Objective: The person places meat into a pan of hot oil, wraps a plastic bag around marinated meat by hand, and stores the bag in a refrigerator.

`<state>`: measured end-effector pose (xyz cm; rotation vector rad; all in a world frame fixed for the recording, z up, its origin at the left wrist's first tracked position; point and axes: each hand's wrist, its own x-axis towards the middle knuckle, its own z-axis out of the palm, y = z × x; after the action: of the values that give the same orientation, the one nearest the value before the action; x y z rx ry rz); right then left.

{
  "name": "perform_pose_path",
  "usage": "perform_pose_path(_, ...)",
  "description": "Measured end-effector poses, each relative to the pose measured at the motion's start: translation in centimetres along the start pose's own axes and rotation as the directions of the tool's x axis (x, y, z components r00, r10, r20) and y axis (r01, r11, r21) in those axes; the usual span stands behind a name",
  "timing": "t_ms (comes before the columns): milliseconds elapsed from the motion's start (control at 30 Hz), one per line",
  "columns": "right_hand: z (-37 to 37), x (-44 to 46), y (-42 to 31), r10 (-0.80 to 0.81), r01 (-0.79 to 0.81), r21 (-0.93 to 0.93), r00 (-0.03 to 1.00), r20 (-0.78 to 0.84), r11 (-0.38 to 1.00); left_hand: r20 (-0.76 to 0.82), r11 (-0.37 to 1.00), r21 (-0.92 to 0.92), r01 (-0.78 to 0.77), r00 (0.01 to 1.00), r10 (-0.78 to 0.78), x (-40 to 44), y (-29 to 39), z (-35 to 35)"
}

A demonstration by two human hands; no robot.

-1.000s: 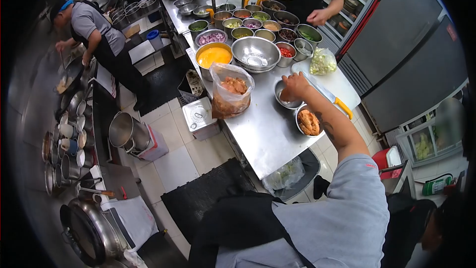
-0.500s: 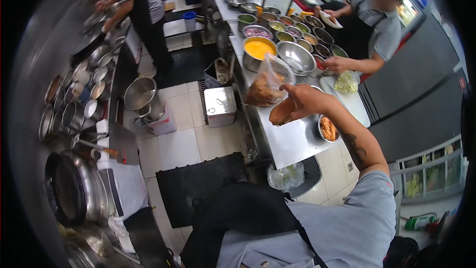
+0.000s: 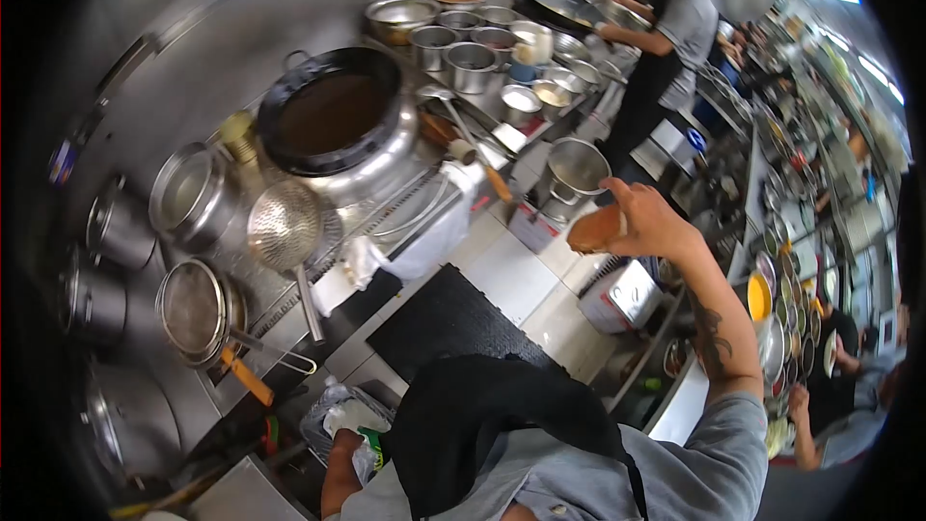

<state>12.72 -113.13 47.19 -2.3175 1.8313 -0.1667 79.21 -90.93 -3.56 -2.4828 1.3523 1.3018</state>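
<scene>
My right hand [image 3: 648, 217] is raised over the floor, its fingers and thumb closed around a rounded, brown, smooth-looking piece [image 3: 595, 230]. I cannot make out its exact kind. Low at the left, my left hand [image 3: 344, 442] reaches down beside my black apron. It is at a bin [image 3: 318, 417] with clear plastic in it, near a green and white packet [image 3: 369, 444]. The left fingers are mostly hidden, so any hold there does not show.
A large black wok [image 3: 333, 111] with dark liquid sits on the stove at left. A perforated skimmer [image 3: 286, 222] and a strainer [image 3: 193, 309] lie nearer. A steel pot [image 3: 576, 172] and a black mat [image 3: 453, 318] are on the floor. A co-worker [image 3: 670, 48] stands at the back.
My view has swung left, from the prep counter to the stove. The brown piece stays in my right hand. My left hand has come into view at the bin.
</scene>
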Motion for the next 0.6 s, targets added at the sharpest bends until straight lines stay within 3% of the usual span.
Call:
perform_pose_path(67, 1.7, 6.3, -1.1, -0.103, 0.098, -0.081, 0.992, -0.068, 0.992, -0.011, 0.996, -0.072, 0.055, 0.998, -0.056, -0.6, -1.7, 0.2)
perform_pose_path(200, 2.7, 18.7, -4.3, -0.172, 0.169, -0.039, 0.981, -0.089, 0.985, 0.001, 0.979, -0.123, 0.164, 0.986, -0.165, -2.7, -4.4, 1.4)
perform_pose_path(233, 2.7, 21.4, -5.8, -0.108, 0.104, -0.059, 0.993, -0.056, 0.993, 0.01, 0.977, -0.088, 0.192, 0.981, -0.192, -3.3, -5.2, 2.0)
perform_pose_path(367, 3.7, 32.4, -8.4, -0.174, 0.163, -0.104, 0.979, -0.106, 0.981, 0.06, 0.944, 0.044, 0.326, 0.943, -0.328, -8.0, -8.3, 6.4)
perform_pose_path(500, 5.3, 40.6, -11.2, -0.137, 0.118, -0.128, 0.979, -0.15, 0.985, -0.237, 0.968, 0.209, 0.137, 0.968, -0.086, -12.9, -8.3, 10.6)
perform_pose_path(533, 5.8, 42.2, -12.3, -0.117, 0.1, -0.11, 0.98, -0.159, 0.989, -0.232, 0.968, 0.102, 0.231, 0.951, -0.203, -14.6, -8.1, 12.2)
perform_pose_path(600, 6.2, 44.7, -13.3, -0.086, 0.085, -0.057, 0.996, -0.018, 0.995, -0.188, 0.921, -0.09, 0.379, 0.902, -0.389, -16.8, -7.0, 12.5)
